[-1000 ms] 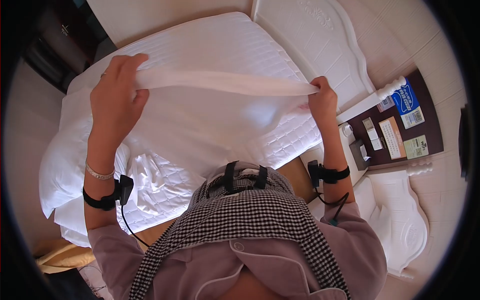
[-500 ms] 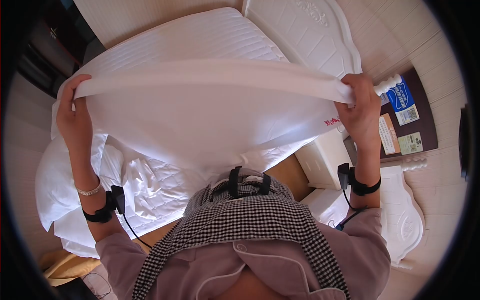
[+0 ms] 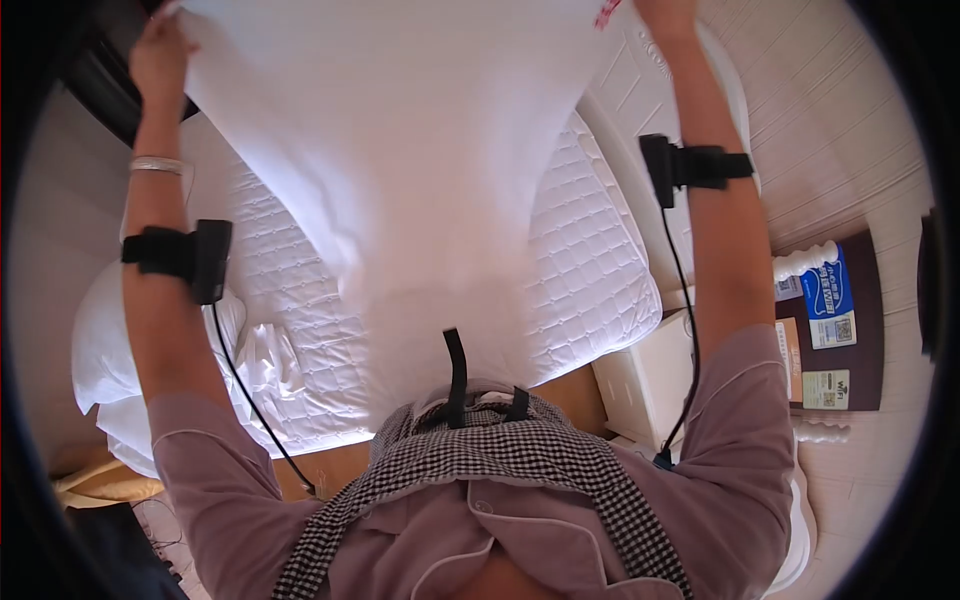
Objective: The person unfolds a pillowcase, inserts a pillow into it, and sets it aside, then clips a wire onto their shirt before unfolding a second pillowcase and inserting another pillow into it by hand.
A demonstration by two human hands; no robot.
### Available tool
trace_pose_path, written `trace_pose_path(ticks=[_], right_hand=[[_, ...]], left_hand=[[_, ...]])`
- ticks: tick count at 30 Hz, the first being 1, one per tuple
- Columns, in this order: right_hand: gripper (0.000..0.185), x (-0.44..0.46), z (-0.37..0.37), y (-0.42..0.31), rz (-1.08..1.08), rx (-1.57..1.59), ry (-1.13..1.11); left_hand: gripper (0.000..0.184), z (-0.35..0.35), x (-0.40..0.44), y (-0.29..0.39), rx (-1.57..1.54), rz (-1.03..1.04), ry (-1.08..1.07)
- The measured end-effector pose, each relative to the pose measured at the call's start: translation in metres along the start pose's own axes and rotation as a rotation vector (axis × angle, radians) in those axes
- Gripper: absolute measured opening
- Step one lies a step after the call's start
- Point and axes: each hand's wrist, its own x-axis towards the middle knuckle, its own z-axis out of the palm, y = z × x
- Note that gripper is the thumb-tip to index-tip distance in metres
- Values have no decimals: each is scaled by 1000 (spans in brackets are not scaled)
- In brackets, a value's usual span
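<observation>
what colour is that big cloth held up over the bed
The cloth is white with a small red marking, best seen in the head view.

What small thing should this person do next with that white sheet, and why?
I would probably lower the left hand and right hand together toward the quilted mattress, because the white sheet is spread wide between the outstretched arms, yet narrows toward the apron instead of lying flat.
</observation>
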Motion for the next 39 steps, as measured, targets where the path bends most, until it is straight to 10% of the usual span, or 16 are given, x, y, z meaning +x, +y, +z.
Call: trace_pose_path(ticks=[4, 7, 25, 34, 39], right_hand=[[27, -19, -36, 19, -12, 476, -24], [28, -106, -39, 35, 23, -13, -135], [21, -524, 87, 188, 496, -122, -1035], [25, -533, 58, 185, 848, -30, -914], [38, -375, 53, 85, 606, 428, -604]], left_hand=[[30, -20, -28, 62, -277, 184, 65], [36, -16, -119, 43, 48, 452, 24], [32, 41, -547, -152, 647, -99, -1235], [15, 42, -571, -121, 489, -60, -1509], [62, 98, -478, 21, -32, -230, -1393]])
